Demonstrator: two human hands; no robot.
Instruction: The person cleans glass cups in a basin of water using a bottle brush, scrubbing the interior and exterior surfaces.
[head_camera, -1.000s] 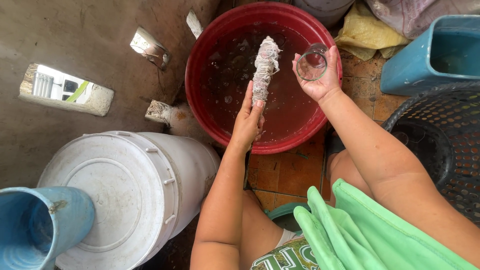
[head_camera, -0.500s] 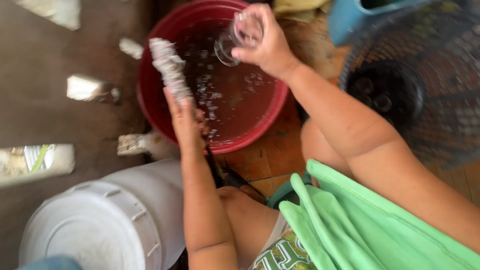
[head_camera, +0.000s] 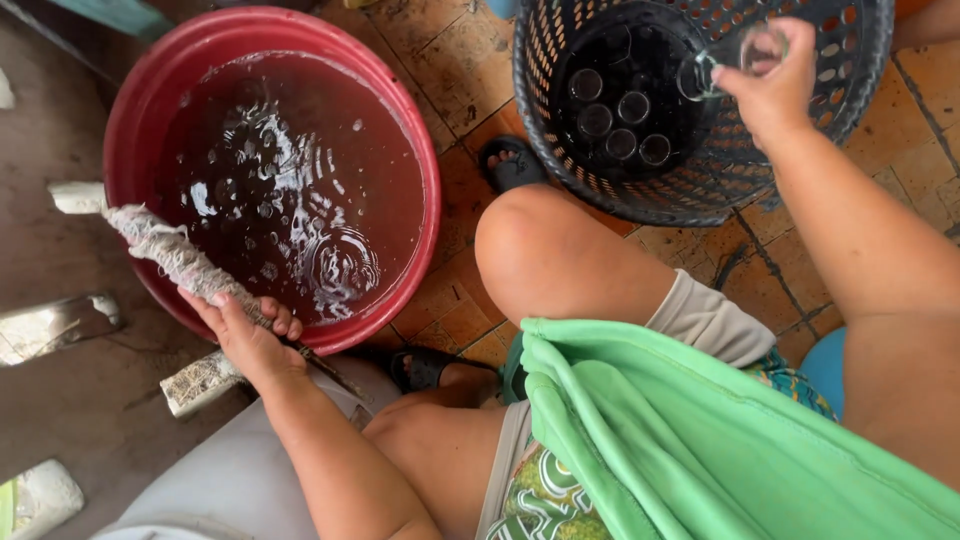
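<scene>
A clear drinking glass (head_camera: 735, 58) is held over the black plastic basket (head_camera: 850, 120) at the top right of the head view, tilted, its mouth turned toward the basket's inside. The right hand (head_camera: 775, 85) grips it, the fingers (head_camera: 768, 45) curled closed around the glass near its rim, and the forearm runs down the right edge of the picture. Several more glasses (head_camera: 620, 120) stand in the bottom of the basket, seen from above as round rims close together. The basket stands on a floor of worn reddish-brown tiles (head_camera: 450, 60).

The left hand (head_camera: 250, 340) is closed around the handle of a bottle brush (head_camera: 175, 255) wrapped in pale grey, wet-looking fibre. The brush lies aslant, its fibre end resting over the left rim of a red basin (head_camera: 425, 215), its thin dark wire end sticking out below the hand toward the person's lap. The basin holds water with ripples and small bubbles on its surface (head_camera: 300, 210).

A bent bare knee (head_camera: 540, 250) sits between basin and basket. A dark sandal (head_camera: 510, 165) lies on the tiles just beside the basket. A green cloth (head_camera: 700, 430) covers the person's lap at the lower right. A white bucket (head_camera: 230, 480) shows in part at the lower left.
</scene>
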